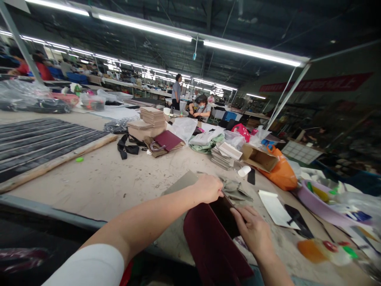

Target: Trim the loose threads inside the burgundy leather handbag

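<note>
A dark maroon bag (210, 242) with a dark brown opening hangs over the table's front edge at the lower centre. My left hand (210, 187) is closed on the far end of its rim, fingers curled over the edge. At the right side of the opening, my right hand (251, 226) pinches the rim between thumb and fingers. Beneath and behind my left hand lies a flat grey-green sheet (183, 180). Crumpled grey-green cloth (236, 188) is just beyond the bag.
Stacked cardboard pieces (151, 117), a maroon panel (168, 140) and black straps (127, 149) lie farther back. On the right are an orange bag (281, 171), a purple basin (312, 204) and an orange bottle (311, 250). A person sits across the table.
</note>
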`<state>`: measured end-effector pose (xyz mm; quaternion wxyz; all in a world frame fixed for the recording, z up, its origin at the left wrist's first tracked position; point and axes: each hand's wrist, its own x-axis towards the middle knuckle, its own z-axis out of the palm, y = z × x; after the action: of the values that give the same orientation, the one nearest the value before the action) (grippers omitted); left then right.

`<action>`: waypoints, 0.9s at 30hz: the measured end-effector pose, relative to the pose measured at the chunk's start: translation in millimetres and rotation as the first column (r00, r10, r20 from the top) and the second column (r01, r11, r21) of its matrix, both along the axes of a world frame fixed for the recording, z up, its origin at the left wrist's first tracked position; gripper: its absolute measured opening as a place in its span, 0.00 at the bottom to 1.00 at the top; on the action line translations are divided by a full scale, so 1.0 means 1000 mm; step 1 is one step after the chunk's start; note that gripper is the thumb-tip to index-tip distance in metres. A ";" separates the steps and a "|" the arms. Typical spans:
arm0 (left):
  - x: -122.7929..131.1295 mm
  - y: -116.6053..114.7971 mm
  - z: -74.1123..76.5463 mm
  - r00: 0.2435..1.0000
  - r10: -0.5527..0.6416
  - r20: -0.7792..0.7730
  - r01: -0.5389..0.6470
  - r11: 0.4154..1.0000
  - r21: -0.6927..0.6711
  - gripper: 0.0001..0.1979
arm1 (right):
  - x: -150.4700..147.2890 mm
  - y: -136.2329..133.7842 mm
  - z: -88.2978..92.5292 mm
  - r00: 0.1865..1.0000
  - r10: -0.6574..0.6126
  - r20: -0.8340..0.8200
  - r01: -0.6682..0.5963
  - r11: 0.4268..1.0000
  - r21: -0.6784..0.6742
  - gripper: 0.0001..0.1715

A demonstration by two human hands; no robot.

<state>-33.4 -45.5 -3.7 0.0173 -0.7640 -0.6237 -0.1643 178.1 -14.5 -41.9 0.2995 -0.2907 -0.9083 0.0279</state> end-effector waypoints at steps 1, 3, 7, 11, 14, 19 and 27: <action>0.000 0.000 0.001 1.000 -0.001 -0.001 0.001 1.000 0.001 0.11 | 0.000 0.001 0.003 0.999 -0.017 0.038 0.018 1.000 -0.012 0.19; 0.000 -0.001 0.002 1.000 0.003 0.001 -0.003 1.000 0.005 0.11 | -0.003 0.002 0.008 0.993 -0.045 0.107 0.047 0.999 -0.015 0.18; 0.000 -0.001 0.002 1.000 0.004 0.018 -0.005 1.000 0.006 0.11 | -0.014 0.008 0.014 0.978 -0.052 0.202 0.042 0.998 0.051 0.15; -0.001 -0.002 0.001 1.000 -0.009 0.027 0.008 1.000 0.018 0.10 | -0.020 0.010 0.013 0.967 -0.035 0.253 0.009 0.995 0.104 0.21; -0.002 -0.002 0.000 0.999 -0.019 0.032 0.018 1.000 0.015 0.10 | -0.019 0.010 0.015 0.971 -0.012 0.240 -0.006 0.997 0.076 0.23; -0.003 0.003 -0.002 0.999 -0.017 0.040 0.016 1.000 0.013 0.11 | -0.026 0.015 0.025 0.963 -0.002 0.270 0.000 1.000 0.009 0.17; -0.021 -0.014 0.000 0.972 0.015 0.237 -0.008 1.000 -0.030 0.28 | -0.037 0.028 0.030 0.952 -0.020 0.304 0.002 0.998 0.058 0.18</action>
<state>-54.2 -59.7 -3.8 -0.0674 -0.7356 -0.6280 -0.2450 140.8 13.7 -12.2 0.1641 -0.2880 -0.9424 -0.0448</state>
